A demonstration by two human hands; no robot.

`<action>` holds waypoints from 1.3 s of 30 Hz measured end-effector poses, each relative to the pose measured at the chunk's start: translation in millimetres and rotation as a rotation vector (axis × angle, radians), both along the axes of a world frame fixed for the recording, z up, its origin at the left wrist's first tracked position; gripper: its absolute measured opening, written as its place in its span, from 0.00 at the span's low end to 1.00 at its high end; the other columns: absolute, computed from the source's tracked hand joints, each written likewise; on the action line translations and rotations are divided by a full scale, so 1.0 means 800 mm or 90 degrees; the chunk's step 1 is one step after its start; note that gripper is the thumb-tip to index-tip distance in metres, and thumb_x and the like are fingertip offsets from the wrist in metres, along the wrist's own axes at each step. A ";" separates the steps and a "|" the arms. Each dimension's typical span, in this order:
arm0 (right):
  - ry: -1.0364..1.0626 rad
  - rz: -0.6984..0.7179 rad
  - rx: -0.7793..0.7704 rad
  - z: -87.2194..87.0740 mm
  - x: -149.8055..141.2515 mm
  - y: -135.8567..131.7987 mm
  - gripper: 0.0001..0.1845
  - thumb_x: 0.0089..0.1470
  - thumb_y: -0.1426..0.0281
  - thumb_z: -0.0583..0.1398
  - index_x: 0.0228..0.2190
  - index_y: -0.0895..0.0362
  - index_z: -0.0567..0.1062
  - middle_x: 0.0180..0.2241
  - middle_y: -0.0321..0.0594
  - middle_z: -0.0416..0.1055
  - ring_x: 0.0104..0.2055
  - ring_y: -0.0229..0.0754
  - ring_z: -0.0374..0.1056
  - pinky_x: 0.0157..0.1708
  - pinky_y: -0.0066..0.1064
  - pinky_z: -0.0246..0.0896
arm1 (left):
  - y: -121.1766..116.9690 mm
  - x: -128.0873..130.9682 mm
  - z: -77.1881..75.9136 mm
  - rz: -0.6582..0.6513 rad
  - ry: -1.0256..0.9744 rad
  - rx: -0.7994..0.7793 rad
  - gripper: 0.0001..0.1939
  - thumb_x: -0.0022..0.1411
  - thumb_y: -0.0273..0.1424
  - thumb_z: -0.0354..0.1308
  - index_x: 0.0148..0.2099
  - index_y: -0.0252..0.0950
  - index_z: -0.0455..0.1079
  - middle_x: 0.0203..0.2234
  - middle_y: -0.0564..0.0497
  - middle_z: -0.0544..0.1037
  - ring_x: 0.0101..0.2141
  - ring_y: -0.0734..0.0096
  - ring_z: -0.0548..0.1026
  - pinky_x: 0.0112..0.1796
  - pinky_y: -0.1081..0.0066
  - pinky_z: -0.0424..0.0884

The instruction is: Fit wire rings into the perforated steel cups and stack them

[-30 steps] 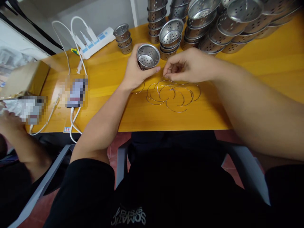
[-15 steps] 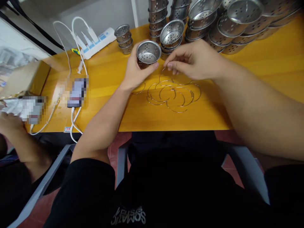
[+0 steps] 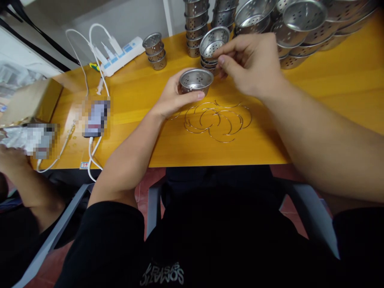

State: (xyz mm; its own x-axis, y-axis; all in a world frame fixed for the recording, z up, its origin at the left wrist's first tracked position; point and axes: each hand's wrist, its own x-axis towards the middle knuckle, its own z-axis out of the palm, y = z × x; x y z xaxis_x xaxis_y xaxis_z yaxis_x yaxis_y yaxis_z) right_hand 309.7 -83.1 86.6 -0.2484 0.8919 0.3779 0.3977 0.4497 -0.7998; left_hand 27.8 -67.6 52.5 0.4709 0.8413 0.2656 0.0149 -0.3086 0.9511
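Observation:
My left hand (image 3: 171,98) grips a small perforated steel cup (image 3: 195,81), holding it low over the yellow table (image 3: 144,120) with its mouth up. Just right of the cup and above it, my right hand (image 3: 250,64) is raised with thumb and fingers pinched together; a thin wire may be in the pinch but I cannot make it out. Several curved wire handles (image 3: 217,118) lie loose on the table under both hands.
Stacks of perforated steel cups (image 3: 213,44) and bigger steel bowls (image 3: 300,20) fill the far edge. A white power strip (image 3: 123,54) with cables, a phone (image 3: 96,116) and a cardboard box (image 3: 30,100) lie left. Another person's hand (image 3: 12,160) works at far left.
My right hand rose from the wire pile toward the cup stacks, fingers pinched. My left hand tipped the cup more level and lowered it toward the table.

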 end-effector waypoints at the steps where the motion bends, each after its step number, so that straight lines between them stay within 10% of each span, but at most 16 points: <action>1: -0.016 0.017 0.009 -0.005 0.002 0.003 0.12 0.79 0.53 0.76 0.51 0.47 0.89 0.51 0.44 0.91 0.47 0.53 0.83 0.56 0.48 0.85 | 0.006 -0.002 -0.004 0.002 0.011 0.023 0.40 0.53 0.60 0.94 0.59 0.49 0.87 0.62 0.45 0.92 0.68 0.40 0.90 0.78 0.44 0.85; 7: 0.014 0.167 0.096 -0.039 0.014 0.032 0.09 0.81 0.61 0.82 0.47 0.50 0.93 0.42 0.41 0.89 0.39 0.45 0.81 0.42 0.37 0.81 | 0.049 -0.008 -0.047 -0.074 0.077 0.155 0.63 0.43 0.75 0.92 0.67 0.41 0.82 0.60 0.39 0.89 0.63 0.35 0.89 0.69 0.37 0.86; 13: 0.035 0.237 0.054 -0.041 0.021 0.039 0.10 0.78 0.72 0.82 0.55 0.48 0.96 0.42 0.38 0.91 0.35 0.41 0.81 0.36 0.32 0.78 | 0.062 -0.007 -0.068 -0.059 0.116 0.207 0.63 0.50 0.77 0.89 0.71 0.40 0.79 0.58 0.41 0.84 0.64 0.36 0.88 0.71 0.37 0.84; 29: -0.216 0.206 0.130 -0.027 0.029 0.038 0.15 0.70 0.84 0.74 0.37 0.52 0.85 0.27 0.29 0.78 0.27 0.39 0.64 0.31 0.35 0.58 | 0.065 -0.003 -0.072 -0.059 -0.019 0.283 0.59 0.59 0.76 0.85 0.77 0.49 0.75 0.67 0.41 0.87 0.68 0.37 0.89 0.70 0.36 0.88; 39: -0.043 0.006 0.184 -0.017 0.024 0.030 0.14 0.80 0.80 0.71 0.53 0.50 0.95 0.34 0.36 0.78 0.30 0.41 0.65 0.34 0.38 0.59 | 0.107 -0.017 -0.107 0.015 0.044 0.321 0.59 0.73 0.84 0.71 0.85 0.55 0.61 0.71 0.44 0.80 0.69 0.45 0.84 0.71 0.40 0.84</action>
State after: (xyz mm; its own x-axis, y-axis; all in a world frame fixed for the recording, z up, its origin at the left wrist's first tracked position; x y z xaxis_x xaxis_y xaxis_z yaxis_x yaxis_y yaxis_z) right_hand 329.2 -59.3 72.7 -0.2898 0.7475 0.5977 0.4401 0.6586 -0.6104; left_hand 14.2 18.1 -33.0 0.4841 0.6273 0.6101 0.0845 -0.7275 0.6809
